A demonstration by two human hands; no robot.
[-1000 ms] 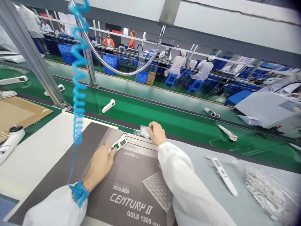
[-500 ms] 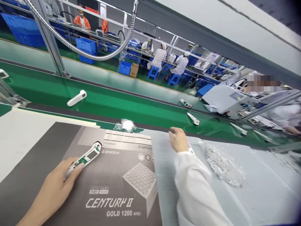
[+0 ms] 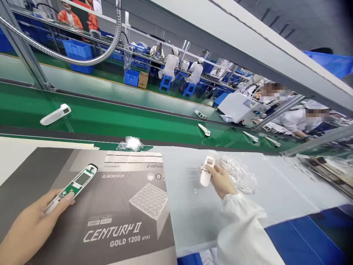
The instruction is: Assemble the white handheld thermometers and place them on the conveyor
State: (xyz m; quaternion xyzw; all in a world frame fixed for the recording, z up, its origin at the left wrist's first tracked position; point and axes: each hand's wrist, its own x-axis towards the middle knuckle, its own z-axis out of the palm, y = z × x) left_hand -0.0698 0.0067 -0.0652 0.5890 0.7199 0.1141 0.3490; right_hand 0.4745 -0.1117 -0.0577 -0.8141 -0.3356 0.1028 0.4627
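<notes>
In my left hand (image 3: 38, 222), low at the left, is what looks like a handheld thermometer (image 3: 72, 187), its green circuit board and small screen exposed. My thumb presses on its board, and the dark-rimmed end points up and away. It is held above a grey printed cardboard sheet (image 3: 116, 200). On the right, the fingers of my right hand (image 3: 222, 181) are closed around a white plastic cover (image 3: 206, 177) with a window-like opening, tilted over the pale table covering. Just behind that hand lies a clear plastic bag (image 3: 244, 176) of small parts.
Beyond the table runs a green conveyor belt (image 3: 116, 119) carrying a white thermometer (image 3: 55, 115) and several other pieces. A crumpled clear bag (image 3: 131, 143) sits at the belt's near edge. Overhead hangs a metal hose (image 3: 91, 60). People work at benches farther back.
My right hand has come back from the far table edge and now shows a white cover in its fingers. The view has swung right; my left hand still holds the thermometer.
</notes>
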